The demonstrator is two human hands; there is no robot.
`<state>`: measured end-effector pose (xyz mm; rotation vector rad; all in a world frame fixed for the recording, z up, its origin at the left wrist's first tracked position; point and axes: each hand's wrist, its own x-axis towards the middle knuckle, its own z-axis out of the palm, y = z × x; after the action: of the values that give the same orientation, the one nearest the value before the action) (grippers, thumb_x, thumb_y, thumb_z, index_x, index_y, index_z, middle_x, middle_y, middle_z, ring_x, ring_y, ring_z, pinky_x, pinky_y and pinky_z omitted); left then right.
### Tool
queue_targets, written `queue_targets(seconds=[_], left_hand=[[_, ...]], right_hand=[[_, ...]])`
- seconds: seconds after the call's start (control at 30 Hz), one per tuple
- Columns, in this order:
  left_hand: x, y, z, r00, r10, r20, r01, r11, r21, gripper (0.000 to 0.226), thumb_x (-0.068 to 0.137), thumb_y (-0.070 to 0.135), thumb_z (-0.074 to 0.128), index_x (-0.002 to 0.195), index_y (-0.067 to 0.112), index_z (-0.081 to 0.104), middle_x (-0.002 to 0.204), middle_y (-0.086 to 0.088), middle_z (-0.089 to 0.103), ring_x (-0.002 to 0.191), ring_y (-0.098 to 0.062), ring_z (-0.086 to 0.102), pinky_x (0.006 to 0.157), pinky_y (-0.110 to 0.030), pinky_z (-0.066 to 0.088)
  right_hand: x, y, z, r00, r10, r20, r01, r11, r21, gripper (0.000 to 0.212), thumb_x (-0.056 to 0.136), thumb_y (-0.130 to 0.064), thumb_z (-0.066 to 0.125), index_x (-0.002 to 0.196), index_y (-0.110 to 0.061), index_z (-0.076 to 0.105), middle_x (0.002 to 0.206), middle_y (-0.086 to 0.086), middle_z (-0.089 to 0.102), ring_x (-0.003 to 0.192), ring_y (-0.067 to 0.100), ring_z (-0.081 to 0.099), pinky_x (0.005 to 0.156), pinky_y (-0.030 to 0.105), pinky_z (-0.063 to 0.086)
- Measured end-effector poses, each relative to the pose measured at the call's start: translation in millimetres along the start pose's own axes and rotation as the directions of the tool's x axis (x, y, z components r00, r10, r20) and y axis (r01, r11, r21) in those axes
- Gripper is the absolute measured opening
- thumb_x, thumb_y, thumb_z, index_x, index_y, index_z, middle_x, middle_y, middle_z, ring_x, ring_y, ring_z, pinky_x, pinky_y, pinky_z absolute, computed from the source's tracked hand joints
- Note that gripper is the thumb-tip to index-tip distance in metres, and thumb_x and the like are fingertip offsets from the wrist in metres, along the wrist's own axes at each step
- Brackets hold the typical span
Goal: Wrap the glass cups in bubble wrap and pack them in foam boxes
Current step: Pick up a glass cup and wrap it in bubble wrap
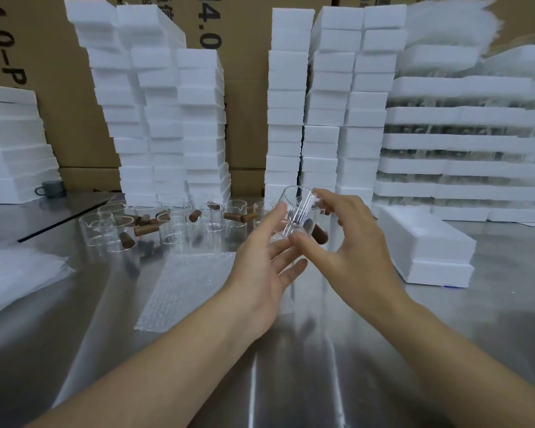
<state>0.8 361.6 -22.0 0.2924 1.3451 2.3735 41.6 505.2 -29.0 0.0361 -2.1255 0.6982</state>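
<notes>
A clear glass cup with a brown wooden handle is tilted in the air above the steel table. My right hand holds it, fingers over its top and thumb under its base. My left hand is spread with straight fingers against the cup's left side. A sheet of bubble wrap lies flat on the table below my left hand. Several more glass cups with wooden handles stand and lie in a row behind it. A closed foam box sits at the right.
Tall stacks of white foam boxes line the back of the table, with cardboard cartons behind. A pile of bubble wrap sheets lies at the left edge. A grey mug stands at the back left.
</notes>
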Motion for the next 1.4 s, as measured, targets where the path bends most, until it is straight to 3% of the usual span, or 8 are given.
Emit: queue_targets(seconds=[0.13, 0.3, 0.47, 0.57, 0.67, 0.73, 0.87, 1.4], left_hand=[[8, 9, -5, 0.999, 0.025, -0.042, -0.022, 0.998, 0.064, 0.059, 0.094, 0.066, 0.063, 0.119, 0.015, 0.077, 0.099, -0.004, 0.083, 0.081, -0.011, 0.078, 0.072, -0.027, 0.059], [17, 18, -18, 0.992, 0.115, -0.057, -0.088, 0.933, 0.348, 0.064, 0.093, 0.076, 0.057, 0.113, 0.02, 0.081, 0.087, 0.002, 0.082, 0.073, -0.007, 0.073, 0.076, -0.031, 0.052], [24, 26, -25, 0.987, 0.148, -0.069, -0.086, 0.829, 0.553, 0.066, 0.104, 0.075, 0.036, 0.111, 0.023, 0.076, 0.092, 0.0, 0.083, 0.067, -0.005, 0.073, 0.074, -0.033, 0.052], [28, 21, -39, 0.904, 0.425, 0.041, -0.216, 0.373, 0.902, 0.053, 0.105, 0.073, 0.037, 0.095, 0.029, 0.065, 0.086, 0.005, 0.073, 0.073, -0.01, 0.068, 0.069, -0.037, 0.051], [30, 15, -56, 0.94, 0.314, 0.135, -0.077, -0.192, 0.978, 0.047, 0.091, 0.076, 0.056, 0.087, 0.029, 0.057, 0.084, 0.011, 0.065, 0.079, -0.012, 0.06, 0.066, -0.035, 0.042], [33, 11, -63, 0.97, 0.213, 0.119, -0.051, -0.303, 0.952, 0.04, 0.091, 0.068, 0.061, 0.088, 0.028, 0.058, 0.088, 0.01, 0.066, 0.083, -0.017, 0.062, 0.068, -0.036, 0.041], [36, 11, -64, 0.957, 0.252, 0.143, -0.084, -0.233, 0.969, 0.022, 0.099, 0.047, 0.063, 0.087, 0.029, 0.062, 0.088, 0.011, 0.068, 0.086, -0.016, 0.062, 0.069, -0.034, 0.041], [34, 15, -49, 0.729, 0.664, 0.167, -0.28, 0.066, 0.958, 0.027, 0.106, 0.049, 0.056, 0.083, 0.036, 0.064, 0.085, 0.019, 0.067, 0.074, -0.005, 0.06, 0.062, -0.031, 0.039]], right_hand=[[2, 0, -7, 0.973, 0.117, 0.199, -0.122, 0.992, 0.014, 0.076, 0.086, -0.062, 0.073, 0.153, -0.04, 0.044, 0.136, -0.026, 0.056, 0.125, -0.008, 0.049, 0.102, 0.014, 0.037], [0, -2, -4, 0.937, 0.083, 0.339, -0.15, 0.972, 0.179, 0.017, 0.103, -0.037, 0.064, 0.106, -0.03, 0.079, 0.092, -0.011, 0.077, 0.092, 0.004, 0.072, 0.086, 0.027, 0.055], [-1, -3, 3, 0.92, 0.196, 0.338, -0.31, 0.893, 0.327, 0.02, 0.102, -0.031, 0.066, 0.092, -0.025, 0.082, 0.082, 0.002, 0.077, 0.082, 0.013, 0.072, 0.069, 0.009, 0.047], [-2, 2, 6, 0.887, 0.373, 0.273, -0.456, 0.804, 0.381, 0.024, 0.101, -0.033, 0.068, 0.092, -0.016, 0.081, 0.082, 0.004, 0.079, 0.072, 0.007, 0.072, 0.061, 0.007, 0.046], [-4, 4, 7, 0.823, 0.482, 0.299, -0.567, 0.691, 0.448, 0.026, 0.102, -0.031, 0.067, 0.094, -0.011, 0.08, 0.083, 0.006, 0.077, 0.067, 0.005, 0.07, 0.061, 0.01, 0.047], [-6, 6, 8, 0.791, 0.519, 0.325, -0.612, 0.663, 0.43, 0.026, 0.102, -0.034, 0.067, 0.093, -0.013, 0.079, 0.08, 0.001, 0.076, 0.069, 0.005, 0.07, 0.068, 0.022, 0.047], [-8, 8, 10, 0.764, 0.543, 0.348, -0.645, 0.649, 0.404, 0.027, 0.101, -0.036, 0.067, 0.094, -0.013, 0.078, 0.077, -0.003, 0.077, 0.068, 0.005, 0.07, 0.071, 0.029, 0.046], [-6, 7, 12, 0.735, 0.556, 0.388, -0.674, 0.657, 0.338, 0.026, 0.098, -0.033, 0.072, 0.087, -0.011, 0.08, 0.07, -0.004, 0.075, 0.044, 0.005, 0.048, 0.042, 0.011, 0.037]])
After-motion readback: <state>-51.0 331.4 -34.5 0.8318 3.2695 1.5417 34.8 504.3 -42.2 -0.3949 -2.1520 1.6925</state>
